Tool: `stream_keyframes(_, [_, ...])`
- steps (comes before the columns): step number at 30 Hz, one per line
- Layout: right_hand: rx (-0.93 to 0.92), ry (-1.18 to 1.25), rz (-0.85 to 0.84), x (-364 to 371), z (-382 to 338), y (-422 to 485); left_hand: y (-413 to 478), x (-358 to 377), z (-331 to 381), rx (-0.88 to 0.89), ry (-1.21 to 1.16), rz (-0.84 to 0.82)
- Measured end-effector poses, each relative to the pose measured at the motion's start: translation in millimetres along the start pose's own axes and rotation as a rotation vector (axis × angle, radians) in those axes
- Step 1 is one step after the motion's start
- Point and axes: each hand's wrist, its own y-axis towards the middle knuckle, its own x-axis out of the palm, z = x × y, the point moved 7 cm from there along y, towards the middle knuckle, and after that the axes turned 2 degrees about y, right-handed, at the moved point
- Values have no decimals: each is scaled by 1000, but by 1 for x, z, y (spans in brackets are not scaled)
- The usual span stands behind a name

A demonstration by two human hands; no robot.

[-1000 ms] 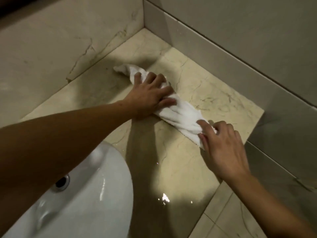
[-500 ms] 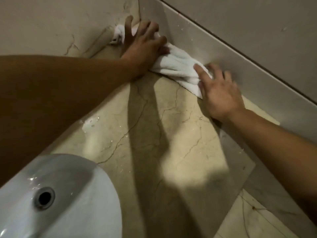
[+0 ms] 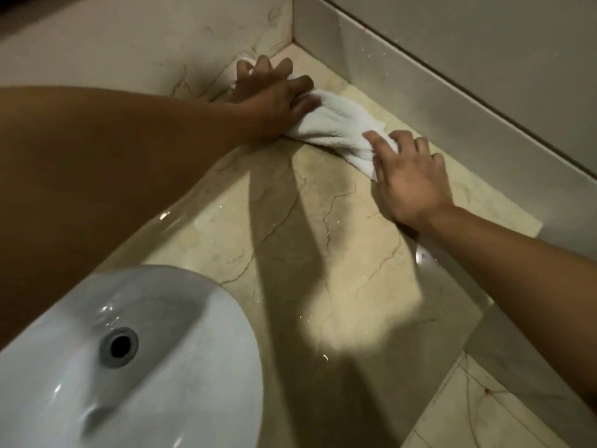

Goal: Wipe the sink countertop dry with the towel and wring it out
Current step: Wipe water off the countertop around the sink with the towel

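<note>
Dragged off the corner (image 3: 295, 54), the towel (image 3: 336, 124) stretches from left hand (image 3: 274, 93) to right hand (image 3: 410, 179), both pressing with spread fingers.

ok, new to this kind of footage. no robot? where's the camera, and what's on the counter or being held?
No robot here: a person's two bare hands. One camera, worn on the head, looks forward and down. The left hand presses flat, fingers spread, on the far end of a bunched white towel; the right hand rests on its near end. The towel lies on a beige marble countertop, toward its back corner. Water droplets glint on the stone. A white sink with a drain sits lower left. Nothing is lifted.
</note>
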Motion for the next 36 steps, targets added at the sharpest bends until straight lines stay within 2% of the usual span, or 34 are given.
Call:
stream_keyframes(4, [-32,-38,6,3,-24,-44,-45,-4,-8,41,-88,-104])
stream_keyframes(8, [19,-35,14,4,-60,-99,-95,-11,-6,60,-162,-163])
stream_keyframes(18, [89,59,-54,1,-152,-251,-229,-34,21,173,14,-167])
stream_keyframes(22, [64,131,-164,4,-184,-302,-276,-48,37,230,13,-222])
stream_keyframes(25, [-73,171,-271,-4,-186,-322,-318,-68,32,225,-60,-316])
stream_keyframes(28, [-234,227,-312,-26,-179,-318,-364,-93,13,147,-133,-347])
stream_keyframes(31, [-322,294,-266,-71,-188,-297,-402,-126,-12,-60,-235,-311])
stream_keyframes(36, [-462,344,-401,-131,-211,-276,-455,-186,-36,-330,-468,-250])
